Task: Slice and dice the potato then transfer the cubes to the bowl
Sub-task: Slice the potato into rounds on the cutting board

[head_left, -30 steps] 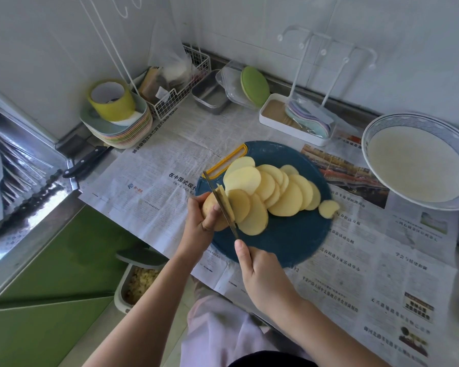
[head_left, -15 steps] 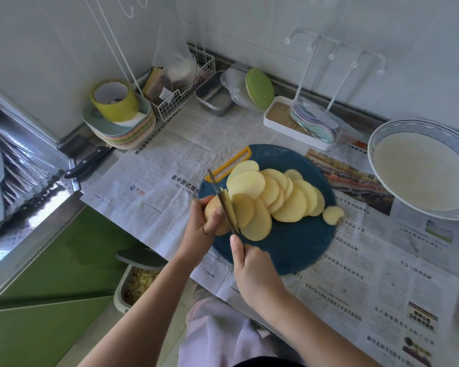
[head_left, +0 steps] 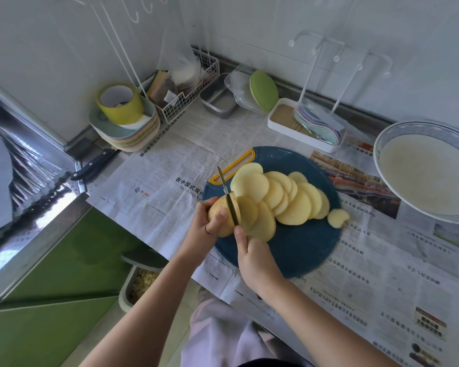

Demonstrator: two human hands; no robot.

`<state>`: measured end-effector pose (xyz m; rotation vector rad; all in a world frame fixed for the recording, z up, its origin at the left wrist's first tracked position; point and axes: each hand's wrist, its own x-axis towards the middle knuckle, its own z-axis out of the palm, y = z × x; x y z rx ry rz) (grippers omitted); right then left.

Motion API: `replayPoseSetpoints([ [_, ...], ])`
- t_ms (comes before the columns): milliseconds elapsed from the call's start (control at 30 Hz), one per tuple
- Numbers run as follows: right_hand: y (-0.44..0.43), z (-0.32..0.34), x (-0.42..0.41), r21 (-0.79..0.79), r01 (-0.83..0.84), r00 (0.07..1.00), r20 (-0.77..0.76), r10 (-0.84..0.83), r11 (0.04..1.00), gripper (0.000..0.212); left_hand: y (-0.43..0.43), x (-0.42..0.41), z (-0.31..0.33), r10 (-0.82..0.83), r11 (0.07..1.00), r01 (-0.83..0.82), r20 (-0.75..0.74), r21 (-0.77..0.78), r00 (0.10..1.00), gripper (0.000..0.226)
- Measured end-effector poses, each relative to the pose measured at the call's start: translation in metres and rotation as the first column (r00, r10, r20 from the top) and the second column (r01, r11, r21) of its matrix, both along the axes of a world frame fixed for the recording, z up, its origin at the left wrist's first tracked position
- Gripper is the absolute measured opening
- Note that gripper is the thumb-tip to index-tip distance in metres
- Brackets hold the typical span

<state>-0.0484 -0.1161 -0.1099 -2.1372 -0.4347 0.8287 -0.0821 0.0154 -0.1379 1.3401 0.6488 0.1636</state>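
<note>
Down to a potato stub (head_left: 227, 227) at the blue cutting board's (head_left: 302, 250) left edge, gripped in the left hand (head_left: 204, 231), clutching the knife (head_left: 228, 197) in the right hand (head_left: 257, 260). Stay tucked back from the edge, slice thin and straight. Since a second ago: pushed the blade further forward through the stub.

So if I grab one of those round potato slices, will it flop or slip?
The potato slices look thin yet lie flat, so one would probably stay fairly stiff, maybe snapping if bent. Their bare cut faces are likely damp and a bit slippery. They overlap on the cutting board, so lifting one might drag its neighbours along.
</note>
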Motion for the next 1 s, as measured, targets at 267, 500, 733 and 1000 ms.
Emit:
replayPoseSetpoints([
  [267, 0.002, -0.006, 0.005, -0.051, 0.029, 0.998, -0.06, -0.032, 0.998, 0.06, 0.018, 0.01, -0.001, -0.02, 0.995, 0.017, -0.028, -0.102, 0.999, 0.057],
  [500, 0.008, -0.008, 0.004, -0.047, 0.151, 0.98, -0.127, -0.155, 0.987, 0.062, 0.019, 0.003, -0.005, -0.001, 0.991, -0.002, -0.029, -0.131, 1.0, 0.073],
  [733, 0.006, -0.004, 0.005, 0.055, 0.303, 0.886, -0.384, -0.26, 0.951, 0.057, -0.012, -0.015, -0.012, 0.207, 0.975, -0.202, 0.047, -0.091, 0.977, 0.078],
  [1000, -0.026, 0.037, 0.003, 0.166, -0.004, 1.0, -0.01, 0.006, 0.986, 0.056, -0.029, 0.0, 0.005, 0.312, 0.95, -0.312, -0.037, -0.003, 0.95, 0.054],
])
